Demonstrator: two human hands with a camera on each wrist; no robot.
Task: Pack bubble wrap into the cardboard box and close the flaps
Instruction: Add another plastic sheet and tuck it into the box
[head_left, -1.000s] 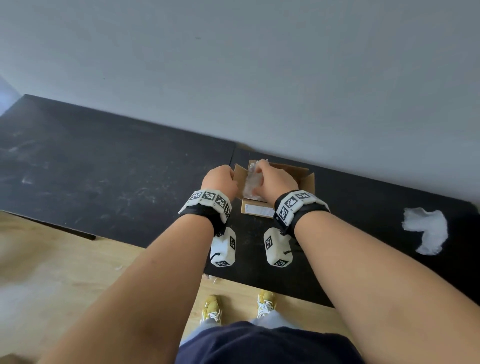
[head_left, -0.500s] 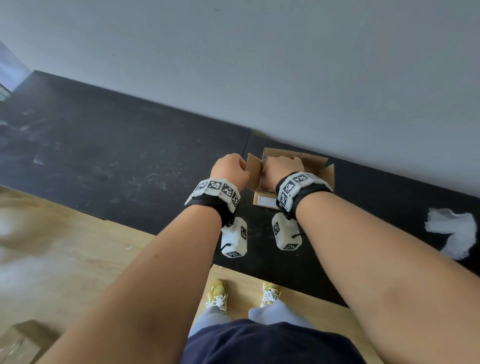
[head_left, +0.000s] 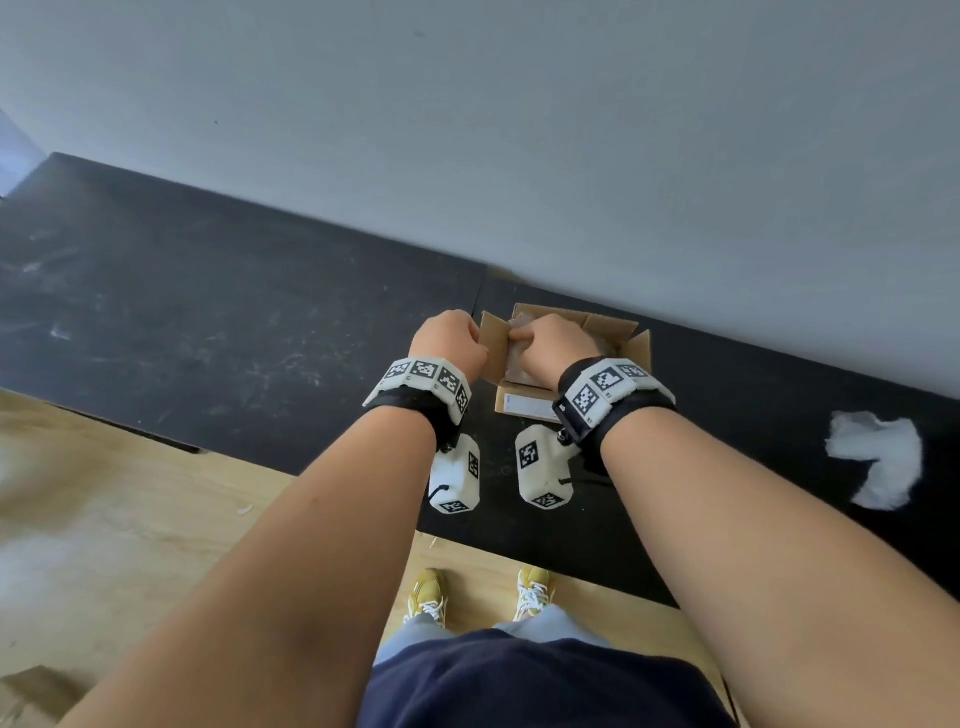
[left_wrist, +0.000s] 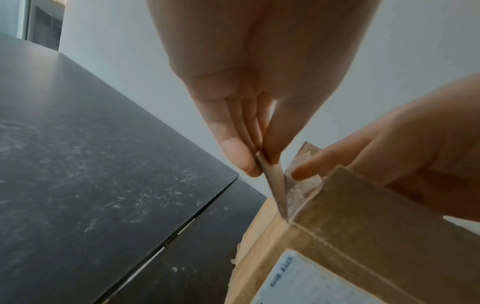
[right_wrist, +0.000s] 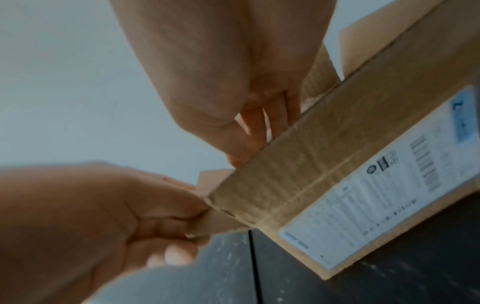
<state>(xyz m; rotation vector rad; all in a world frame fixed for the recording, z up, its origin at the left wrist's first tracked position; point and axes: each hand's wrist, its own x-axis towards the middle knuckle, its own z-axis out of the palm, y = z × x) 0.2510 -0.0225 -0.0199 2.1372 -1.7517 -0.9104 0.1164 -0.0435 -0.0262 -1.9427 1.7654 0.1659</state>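
Observation:
A small cardboard box (head_left: 618, 340) with a white label stands on the black table near the wall, its flaps up. My left hand (head_left: 470, 340) pinches the top edge of the box's left flap (head_left: 493, 338) between thumb and fingers; the left wrist view shows this pinch (left_wrist: 259, 162) on the flap (left_wrist: 275, 185). My right hand (head_left: 524, 338) reaches into the box from above. Its fingertips (left_wrist: 301, 172) press on clear bubble wrap (left_wrist: 298, 189) inside. In the right wrist view the fingers (right_wrist: 259, 127) go down behind the near wall of the box (right_wrist: 337, 164).
A crumpled white piece of padding (head_left: 878, 457) lies on the black table (head_left: 234, 332) to the right of the box. The wall runs right behind the box. A seam (left_wrist: 182, 226) splits the tabletop just left of the box. The table's front edge is near my body.
The bubble wrap that stuck up between my hands a second ago now sits lower in the box under my right hand. My left hand keeps hold of the left flap.

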